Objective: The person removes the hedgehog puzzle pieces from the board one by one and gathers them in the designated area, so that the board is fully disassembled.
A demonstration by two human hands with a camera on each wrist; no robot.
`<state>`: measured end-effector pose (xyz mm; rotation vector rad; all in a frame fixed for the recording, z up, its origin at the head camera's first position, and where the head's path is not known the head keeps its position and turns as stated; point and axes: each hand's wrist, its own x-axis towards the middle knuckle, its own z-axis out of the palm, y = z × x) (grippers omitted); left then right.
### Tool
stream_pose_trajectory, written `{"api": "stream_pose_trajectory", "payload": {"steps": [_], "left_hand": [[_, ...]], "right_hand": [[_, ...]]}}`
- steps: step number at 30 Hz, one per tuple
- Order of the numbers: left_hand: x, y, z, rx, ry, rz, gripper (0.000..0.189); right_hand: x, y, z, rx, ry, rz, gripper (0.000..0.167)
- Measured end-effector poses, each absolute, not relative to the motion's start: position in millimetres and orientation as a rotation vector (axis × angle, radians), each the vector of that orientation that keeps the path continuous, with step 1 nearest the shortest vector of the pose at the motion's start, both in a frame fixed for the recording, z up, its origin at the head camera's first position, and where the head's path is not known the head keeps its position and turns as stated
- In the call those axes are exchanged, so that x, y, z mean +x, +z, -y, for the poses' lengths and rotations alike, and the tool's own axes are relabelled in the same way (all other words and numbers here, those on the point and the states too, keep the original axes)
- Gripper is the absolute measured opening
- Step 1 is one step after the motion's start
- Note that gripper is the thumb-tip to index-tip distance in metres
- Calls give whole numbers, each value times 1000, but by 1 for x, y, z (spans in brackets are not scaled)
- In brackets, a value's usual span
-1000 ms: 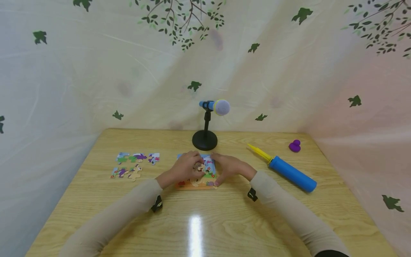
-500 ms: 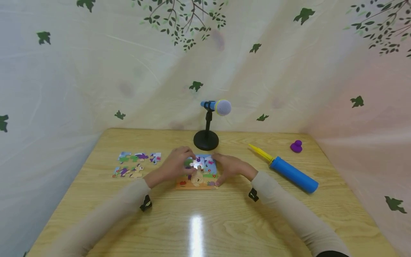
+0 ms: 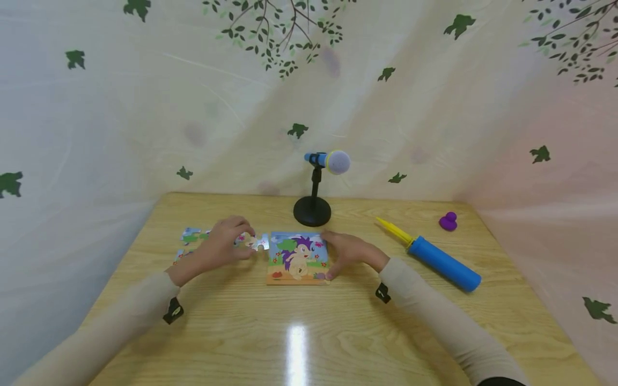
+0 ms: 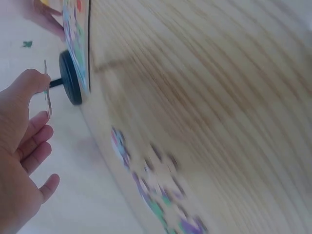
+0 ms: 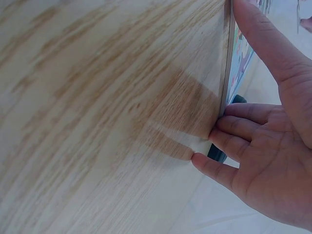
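My left hand pinches a jigsaw piece between thumb and fingers, raised off the table to the left of the puzzle board. In the left wrist view this jigsaw piece appears edge-on and thin. The flat puzzle board shows a hedgehog with purple spines among flowers. My right hand rests at the board's right side, thumb by the near corner and fingers by the far corner. Its fingertips touch the table along the edge. More jigsaw pieces lie at the left, partly hidden by my left hand.
A toy microphone on a black stand stands behind the board. To the right lie a blue pump with a yellow nozzle and a small purple knobbed object. A pale curtain with leaf prints hangs behind the table.
My left hand has moved left from over the puzzle board with the jigsaw piece, uncovering the hedgehog picture. My right hand has stayed at the board's right side.
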<state>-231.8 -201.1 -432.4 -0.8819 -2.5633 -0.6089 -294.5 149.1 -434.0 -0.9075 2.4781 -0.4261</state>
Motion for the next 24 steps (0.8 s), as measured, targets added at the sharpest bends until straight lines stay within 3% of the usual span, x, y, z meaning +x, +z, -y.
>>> {"api": "stream_pose_trajectory", "payload": {"steps": [11, 24], "left_hand": [[-221, -440, 242, -889, -476, 2632, 32], [-223, -451, 252, -944, -433, 2665, 28]], "right_hand": [[-296, -437, -150, -917, -416, -2478, 116], [-295, -434, -150, -892, -418, -2479, 114]]}}
